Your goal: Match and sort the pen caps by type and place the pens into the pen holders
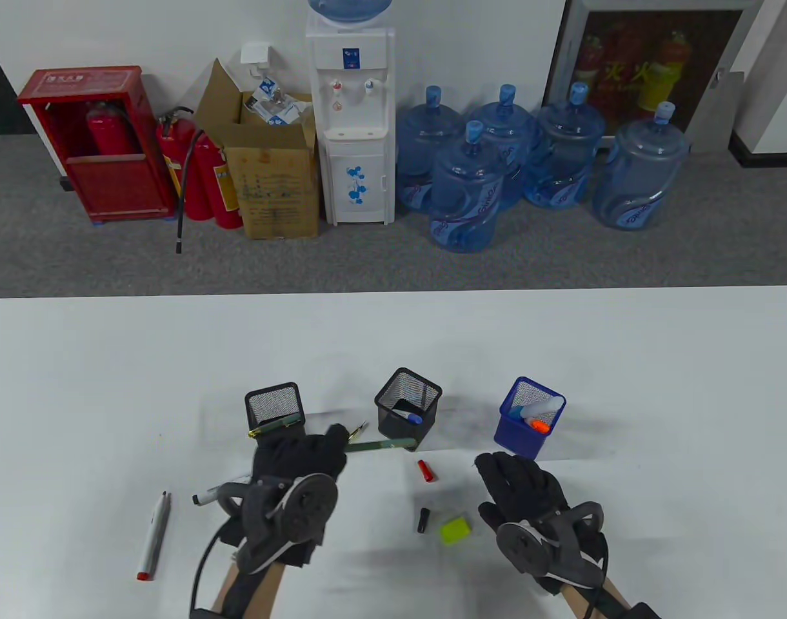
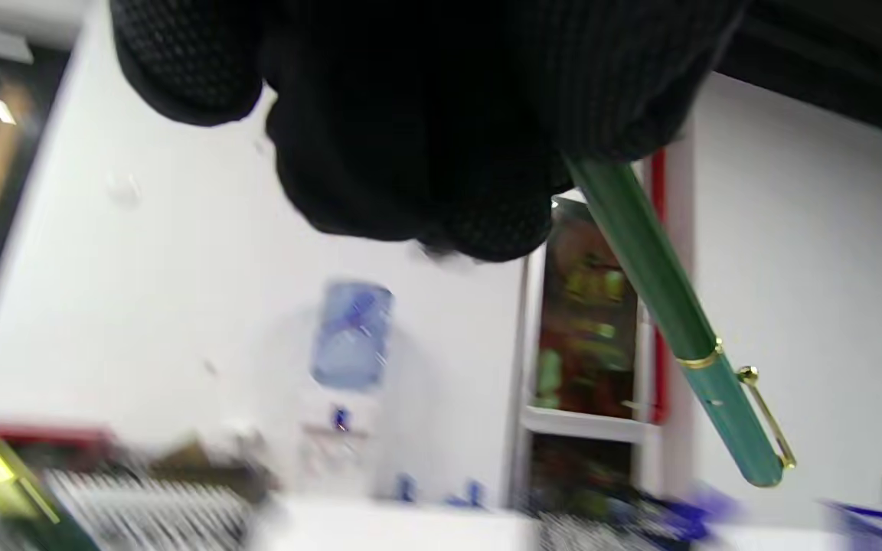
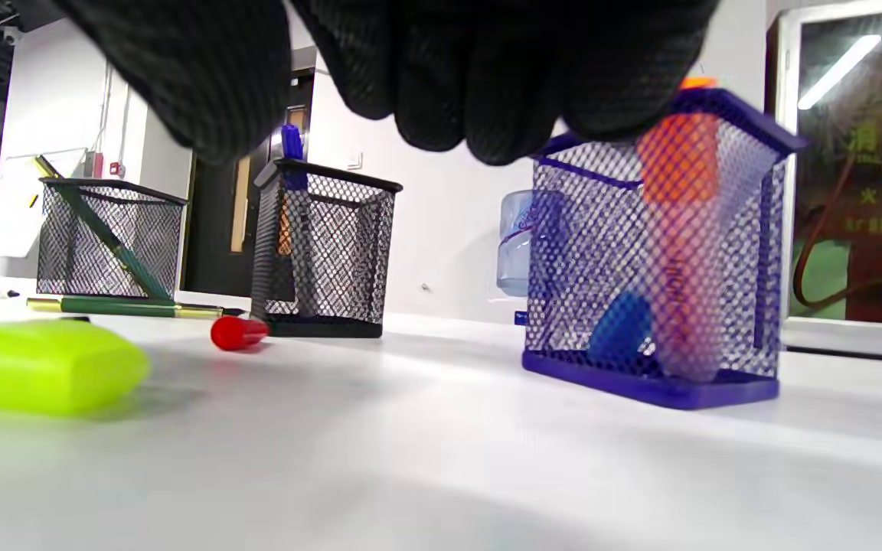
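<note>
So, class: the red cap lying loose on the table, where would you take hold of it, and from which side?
Pinch the red cap across its long sides, coming straight down from above. It lies flat, apart from the black cap and the middle holder, so its sides look free.

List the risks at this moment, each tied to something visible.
1. The left hand grips a green pen by one end; the blurred wrist view suggests fast motion, so it may slip.
2. The red cap, black cap and yellow-green cap lie loose between the hands; a sweep could scatter them.
</note>
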Tool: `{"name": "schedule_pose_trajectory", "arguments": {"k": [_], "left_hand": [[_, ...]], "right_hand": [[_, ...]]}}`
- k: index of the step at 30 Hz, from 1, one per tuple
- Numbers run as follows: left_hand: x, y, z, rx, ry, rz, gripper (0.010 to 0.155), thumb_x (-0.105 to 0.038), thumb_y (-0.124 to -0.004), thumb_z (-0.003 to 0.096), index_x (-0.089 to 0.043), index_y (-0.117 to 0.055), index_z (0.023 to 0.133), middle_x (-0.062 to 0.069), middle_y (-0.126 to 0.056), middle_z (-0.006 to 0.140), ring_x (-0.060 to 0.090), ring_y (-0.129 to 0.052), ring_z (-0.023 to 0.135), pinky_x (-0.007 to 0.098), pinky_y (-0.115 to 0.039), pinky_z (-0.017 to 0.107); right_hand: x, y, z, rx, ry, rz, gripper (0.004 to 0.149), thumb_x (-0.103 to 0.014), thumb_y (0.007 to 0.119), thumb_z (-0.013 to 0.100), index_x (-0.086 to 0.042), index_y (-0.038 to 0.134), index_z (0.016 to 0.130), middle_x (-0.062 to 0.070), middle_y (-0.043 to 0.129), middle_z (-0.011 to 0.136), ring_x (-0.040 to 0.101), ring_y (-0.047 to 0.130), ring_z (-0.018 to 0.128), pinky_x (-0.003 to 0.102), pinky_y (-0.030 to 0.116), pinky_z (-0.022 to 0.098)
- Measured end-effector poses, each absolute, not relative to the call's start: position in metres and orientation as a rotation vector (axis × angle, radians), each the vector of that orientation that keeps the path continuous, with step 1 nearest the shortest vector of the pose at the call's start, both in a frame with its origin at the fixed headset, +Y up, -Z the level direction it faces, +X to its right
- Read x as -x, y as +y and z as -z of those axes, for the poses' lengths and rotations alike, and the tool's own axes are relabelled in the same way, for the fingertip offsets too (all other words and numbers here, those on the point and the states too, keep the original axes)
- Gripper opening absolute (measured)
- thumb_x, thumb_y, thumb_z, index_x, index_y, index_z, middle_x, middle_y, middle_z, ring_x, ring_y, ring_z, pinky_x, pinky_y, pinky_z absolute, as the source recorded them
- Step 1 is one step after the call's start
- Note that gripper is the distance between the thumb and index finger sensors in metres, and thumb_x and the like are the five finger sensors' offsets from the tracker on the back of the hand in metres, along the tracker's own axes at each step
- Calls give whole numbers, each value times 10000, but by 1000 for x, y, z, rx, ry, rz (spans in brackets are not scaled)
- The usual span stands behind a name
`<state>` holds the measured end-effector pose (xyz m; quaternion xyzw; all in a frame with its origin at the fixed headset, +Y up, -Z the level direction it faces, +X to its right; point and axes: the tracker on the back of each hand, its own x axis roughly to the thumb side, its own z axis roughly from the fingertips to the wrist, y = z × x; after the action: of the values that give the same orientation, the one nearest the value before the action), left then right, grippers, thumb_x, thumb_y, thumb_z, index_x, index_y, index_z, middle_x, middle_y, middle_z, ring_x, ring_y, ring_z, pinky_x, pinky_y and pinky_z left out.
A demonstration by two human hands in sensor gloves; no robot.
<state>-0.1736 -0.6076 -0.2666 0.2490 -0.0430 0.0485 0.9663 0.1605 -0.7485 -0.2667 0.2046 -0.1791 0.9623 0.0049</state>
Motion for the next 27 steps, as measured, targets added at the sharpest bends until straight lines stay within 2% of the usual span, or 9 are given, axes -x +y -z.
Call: {"name": "schedule_pose_trajectory", "arguments": {"k": [3,6,19,22,24,27], "left_hand": [[208,-587,276,-493,59,9,471,-377,-842,391,-326,-888,858,-16,-1065,700,212,-1064,468,540,-771,636],[226,-594,288,-455,153,49,468,-364,-881,376,-304,-908,839,-3,-1083,675,218,-1073,445,539,-783,621],[216,-653,324,-336,220,157,484,-366,-874,381,-324,-885,863,-24,-1076,697,206,-1074,464,536,-782,625],[215,-661,324,-317,209,170,565,-383,-866,378,-322,-803,937,-32,-1059,747,205,-1075,507,541,-779,629],[216,-661,319,-314,192,176,669,-428,-857,367,-335,-692,1008,-19,-1027,811,211,-1065,549,547,-769,639],[219,-657,310,-336,206,170,695,-449,-846,366,-325,-667,1026,7,-1004,841,223,-1051,571,555,-761,639]], "right_hand": [[-161,-751,267,-652,-554,-3029,733,-466,739,393,-181,570,1047,89,674,1036,332,775,884,488,769,636],[-162,-754,269,-653,-535,-3040,731,-468,742,390,-184,581,1044,89,679,1037,334,779,886,490,770,637],[-162,-756,270,-635,-508,-3035,703,-472,744,391,-191,625,1025,98,695,1031,344,787,878,495,770,632],[-163,-756,270,-619,-505,-3037,697,-471,744,392,-192,632,1021,97,704,1025,340,793,876,493,775,629],[-163,-756,270,-619,-502,-3040,694,-472,744,392,-193,637,1019,93,710,1023,338,797,874,493,776,629],[-164,-756,269,-615,-497,-3037,685,-470,744,392,-199,647,1013,87,722,1017,332,805,870,491,780,627]]}}
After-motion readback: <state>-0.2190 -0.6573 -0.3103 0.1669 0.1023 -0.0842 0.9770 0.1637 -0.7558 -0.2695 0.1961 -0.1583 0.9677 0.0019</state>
